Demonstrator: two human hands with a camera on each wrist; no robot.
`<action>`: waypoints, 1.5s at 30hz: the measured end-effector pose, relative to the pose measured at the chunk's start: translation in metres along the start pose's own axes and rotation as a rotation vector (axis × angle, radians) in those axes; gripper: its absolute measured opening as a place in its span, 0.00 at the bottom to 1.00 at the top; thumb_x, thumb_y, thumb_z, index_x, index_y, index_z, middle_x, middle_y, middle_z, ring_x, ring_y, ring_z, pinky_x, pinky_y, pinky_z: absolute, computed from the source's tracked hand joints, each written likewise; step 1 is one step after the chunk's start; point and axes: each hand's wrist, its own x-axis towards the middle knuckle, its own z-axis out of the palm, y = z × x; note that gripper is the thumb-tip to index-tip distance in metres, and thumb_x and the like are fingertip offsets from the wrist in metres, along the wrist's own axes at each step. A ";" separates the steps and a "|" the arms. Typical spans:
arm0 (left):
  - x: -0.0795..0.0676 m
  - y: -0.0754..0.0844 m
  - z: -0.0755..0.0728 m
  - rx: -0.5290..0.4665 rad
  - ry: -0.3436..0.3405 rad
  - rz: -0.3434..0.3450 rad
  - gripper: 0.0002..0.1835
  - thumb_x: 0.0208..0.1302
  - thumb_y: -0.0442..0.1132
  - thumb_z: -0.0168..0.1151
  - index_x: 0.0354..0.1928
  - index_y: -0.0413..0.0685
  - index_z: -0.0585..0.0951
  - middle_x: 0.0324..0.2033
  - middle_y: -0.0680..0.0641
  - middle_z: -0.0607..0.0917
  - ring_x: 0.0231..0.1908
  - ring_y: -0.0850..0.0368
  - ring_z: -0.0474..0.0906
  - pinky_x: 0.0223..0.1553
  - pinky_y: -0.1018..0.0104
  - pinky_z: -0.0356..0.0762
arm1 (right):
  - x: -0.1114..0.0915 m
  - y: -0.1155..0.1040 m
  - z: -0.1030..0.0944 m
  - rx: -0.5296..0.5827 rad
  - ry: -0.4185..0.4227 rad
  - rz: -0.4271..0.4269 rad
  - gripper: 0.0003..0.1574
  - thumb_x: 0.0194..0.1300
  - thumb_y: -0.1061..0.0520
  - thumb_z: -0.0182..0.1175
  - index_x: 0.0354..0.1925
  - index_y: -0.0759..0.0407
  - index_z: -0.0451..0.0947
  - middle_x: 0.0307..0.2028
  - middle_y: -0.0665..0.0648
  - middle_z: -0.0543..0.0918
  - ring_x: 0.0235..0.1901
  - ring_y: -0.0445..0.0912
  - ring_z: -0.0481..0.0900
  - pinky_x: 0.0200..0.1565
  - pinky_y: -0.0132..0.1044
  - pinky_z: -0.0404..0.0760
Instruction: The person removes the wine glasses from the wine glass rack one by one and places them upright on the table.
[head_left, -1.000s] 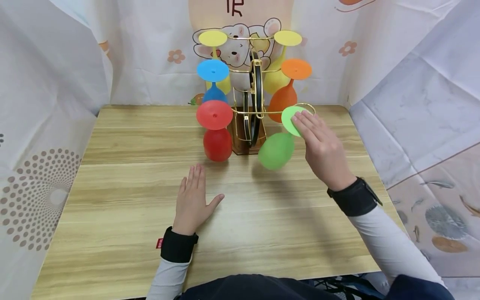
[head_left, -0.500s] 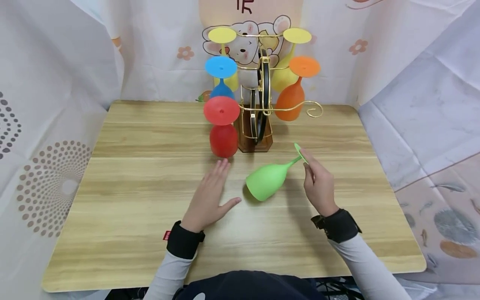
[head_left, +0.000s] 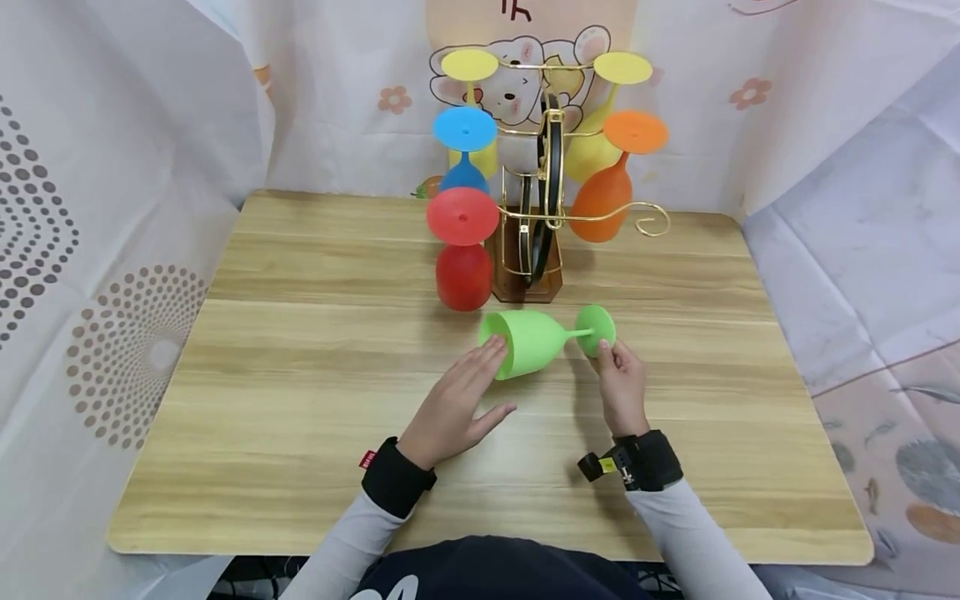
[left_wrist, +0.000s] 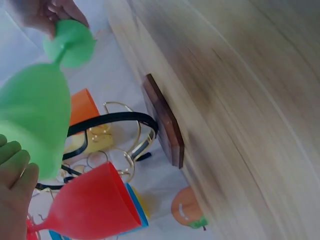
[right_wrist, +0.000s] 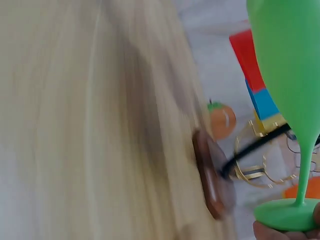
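Observation:
A green plastic goblet (head_left: 531, 342) lies sideways in the air in front of the rack, its mouth to the left. My right hand (head_left: 622, 385) pinches the edge of its round foot (head_left: 596, 325) between thumb and fingers. At the goblet's mouth, my left hand (head_left: 459, 410) has its fingers straight and its thumb spread, fingertips overlapping the rim. In the left wrist view, the left fingers (left_wrist: 15, 170) lie against the cup near the rim. The right wrist view shows the goblet's stem (right_wrist: 304, 175) rising from the foot.
Behind the goblet stands a gold wire rack (head_left: 551, 167) on a brown wooden base (head_left: 517, 287). Upside down on it hang red (head_left: 463, 279), blue (head_left: 465, 129), orange (head_left: 603, 200) and yellow (head_left: 622, 68) goblets. A bare gold arm (head_left: 652, 218) ends in a curl at the front right.
My right hand has taken the green goblet off the rack's front right arm and brought it down toward me, turning it sideways. My left hand has moved right to its rim.

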 end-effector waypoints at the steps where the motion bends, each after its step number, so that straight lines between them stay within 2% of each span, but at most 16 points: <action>1: 0.001 0.001 0.001 0.012 0.024 0.021 0.35 0.59 0.44 0.67 0.65 0.35 0.68 0.65 0.39 0.74 0.68 0.48 0.68 0.69 0.56 0.68 | -0.001 0.000 0.003 0.039 -0.014 0.035 0.25 0.75 0.58 0.45 0.65 0.68 0.66 0.63 0.63 0.74 0.59 0.41 0.77 0.56 0.23 0.77; 5: 0.006 0.003 0.003 0.065 0.125 0.091 0.23 0.59 0.37 0.67 0.55 0.35 0.78 0.55 0.40 0.82 0.59 0.49 0.78 0.63 0.58 0.75 | -0.004 0.003 0.011 0.107 -0.037 0.104 0.25 0.75 0.56 0.45 0.64 0.69 0.67 0.49 0.50 0.79 0.45 0.33 0.77 0.54 0.24 0.79; 8: 0.007 0.003 0.002 0.112 0.185 0.126 0.17 0.57 0.33 0.66 0.49 0.36 0.82 0.47 0.42 0.87 0.51 0.51 0.84 0.57 0.60 0.80 | -0.006 0.005 0.013 0.116 -0.057 0.109 0.25 0.75 0.56 0.45 0.64 0.68 0.67 0.42 0.42 0.78 0.42 0.30 0.75 0.53 0.25 0.79; 10: 0.007 0.004 0.001 0.130 0.201 0.138 0.15 0.55 0.31 0.67 0.46 0.38 0.83 0.44 0.43 0.88 0.47 0.52 0.85 0.54 0.61 0.82 | -0.006 0.005 0.015 0.112 -0.069 0.110 0.25 0.75 0.56 0.44 0.64 0.67 0.68 0.42 0.40 0.78 0.43 0.30 0.76 0.53 0.25 0.79; 13: 0.007 0.006 -0.003 0.133 0.190 0.138 0.12 0.53 0.30 0.67 0.42 0.40 0.84 0.41 0.45 0.89 0.43 0.55 0.86 0.52 0.63 0.83 | -0.006 0.006 0.015 0.086 -0.092 0.105 0.25 0.75 0.56 0.44 0.65 0.65 0.67 0.49 0.45 0.79 0.48 0.31 0.77 0.56 0.26 0.79; 15: 0.007 0.007 -0.008 0.134 0.175 0.134 0.11 0.54 0.30 0.67 0.41 0.41 0.84 0.39 0.46 0.89 0.42 0.56 0.86 0.50 0.64 0.83 | -0.006 0.008 0.014 0.021 -0.109 0.066 0.26 0.75 0.55 0.46 0.66 0.63 0.66 0.56 0.51 0.79 0.54 0.35 0.79 0.56 0.23 0.77; 17: 0.007 0.009 -0.014 0.147 0.168 0.131 0.09 0.56 0.30 0.65 0.40 0.41 0.84 0.38 0.46 0.89 0.41 0.57 0.87 0.49 0.65 0.84 | -0.005 0.010 0.012 -0.039 -0.129 -0.011 0.27 0.74 0.55 0.48 0.67 0.61 0.65 0.63 0.56 0.75 0.61 0.41 0.76 0.57 0.20 0.75; 19: 0.006 0.009 -0.021 0.157 0.171 0.125 0.08 0.58 0.31 0.64 0.40 0.40 0.85 0.37 0.46 0.90 0.40 0.58 0.87 0.47 0.65 0.84 | -0.006 0.013 0.010 -0.089 -0.134 -0.104 0.29 0.72 0.55 0.52 0.68 0.61 0.65 0.67 0.60 0.71 0.66 0.48 0.71 0.56 0.17 0.73; 21: 0.004 0.009 -0.030 0.168 0.175 0.116 0.08 0.59 0.32 0.63 0.40 0.40 0.85 0.36 0.46 0.90 0.38 0.58 0.87 0.44 0.65 0.85 | -0.007 0.015 0.007 -0.125 -0.122 -0.192 0.31 0.69 0.55 0.56 0.67 0.61 0.66 0.67 0.61 0.71 0.67 0.51 0.70 0.58 0.16 0.72; 24: -0.002 0.007 -0.046 0.174 0.167 0.078 0.07 0.62 0.33 0.61 0.40 0.39 0.84 0.33 0.46 0.90 0.36 0.57 0.87 0.40 0.65 0.85 | -0.009 0.017 0.000 -0.153 -0.089 -0.267 0.32 0.66 0.58 0.60 0.66 0.61 0.68 0.65 0.62 0.72 0.66 0.53 0.71 0.62 0.23 0.72; 28: -0.016 0.002 -0.070 0.217 0.140 0.010 0.06 0.59 0.32 0.62 0.38 0.40 0.83 0.30 0.47 0.89 0.30 0.56 0.86 0.32 0.65 0.84 | -0.016 0.013 -0.010 -0.214 -0.045 -0.327 0.33 0.63 0.63 0.62 0.65 0.64 0.68 0.64 0.64 0.73 0.65 0.54 0.72 0.65 0.30 0.72; 32: -0.029 -0.008 -0.094 0.316 0.109 -0.072 0.05 0.53 0.29 0.65 0.34 0.39 0.83 0.23 0.47 0.86 0.21 0.55 0.81 0.21 0.65 0.77 | -0.027 -0.001 -0.016 -0.257 -0.012 -0.365 0.34 0.61 0.67 0.62 0.64 0.70 0.66 0.64 0.68 0.73 0.64 0.59 0.71 0.64 0.26 0.72; 36: -0.037 -0.021 -0.119 0.421 0.055 -0.167 0.05 0.51 0.27 0.66 0.32 0.36 0.83 0.19 0.44 0.84 0.18 0.54 0.78 0.18 0.64 0.74 | -0.032 -0.008 -0.020 -0.282 0.007 -0.368 0.33 0.61 0.68 0.61 0.64 0.72 0.66 0.63 0.69 0.72 0.63 0.61 0.70 0.62 0.21 0.71; 41: -0.037 -0.042 -0.144 0.498 -0.010 -0.248 0.01 0.52 0.26 0.62 0.28 0.37 0.80 0.14 0.46 0.77 0.15 0.55 0.69 0.14 0.63 0.66 | -0.023 0.006 -0.025 -0.284 0.024 -0.361 0.34 0.60 0.67 0.63 0.65 0.66 0.67 0.64 0.66 0.73 0.63 0.57 0.72 0.61 0.17 0.70; 45: -0.037 -0.061 -0.160 0.547 -0.035 -0.286 0.05 0.51 0.25 0.62 0.24 0.40 0.77 0.11 0.48 0.72 0.13 0.56 0.63 0.12 0.62 0.62 | -0.014 0.021 -0.028 -0.262 0.021 -0.358 0.36 0.60 0.65 0.65 0.65 0.60 0.68 0.64 0.62 0.74 0.64 0.54 0.72 0.61 0.17 0.69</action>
